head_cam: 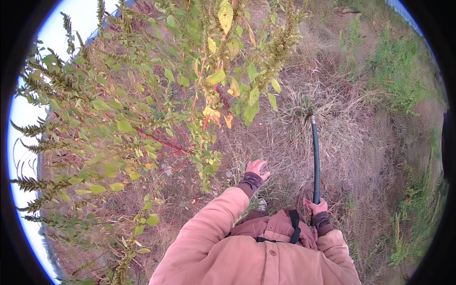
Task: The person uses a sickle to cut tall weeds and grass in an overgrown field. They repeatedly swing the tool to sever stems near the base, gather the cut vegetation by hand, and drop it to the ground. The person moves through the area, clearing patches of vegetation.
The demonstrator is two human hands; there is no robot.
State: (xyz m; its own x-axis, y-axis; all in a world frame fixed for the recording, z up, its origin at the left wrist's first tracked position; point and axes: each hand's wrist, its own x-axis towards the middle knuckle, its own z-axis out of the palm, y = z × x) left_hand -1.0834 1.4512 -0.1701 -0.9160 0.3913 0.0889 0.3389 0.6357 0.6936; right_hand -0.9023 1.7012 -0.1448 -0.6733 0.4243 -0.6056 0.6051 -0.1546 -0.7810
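Observation:
My right hand (318, 207) grips the lower end of a hoe or sickle with a long dark green handle (316, 160). Its small dark metal blade (309, 114) rests at or just above a tuft of grass (297, 107); contact cannot be told. Thin red strands (307, 203), string or stems, hang beside that hand. My left hand (256, 168) reaches forward over dry grass with its fingers apart, holding nothing. Ahead and to its left stands a tall amaranth plant (171, 144) with red stems, yellowing leaves and drooping seed heads (279, 46).
Dry matted grass (342, 149) covers the ground ahead and right. Green weeds (399, 71) grow along the right side. Amaranth branches spread widely on the left, some close to my left sleeve (213, 217). A shoe (262, 205) shows below my left hand.

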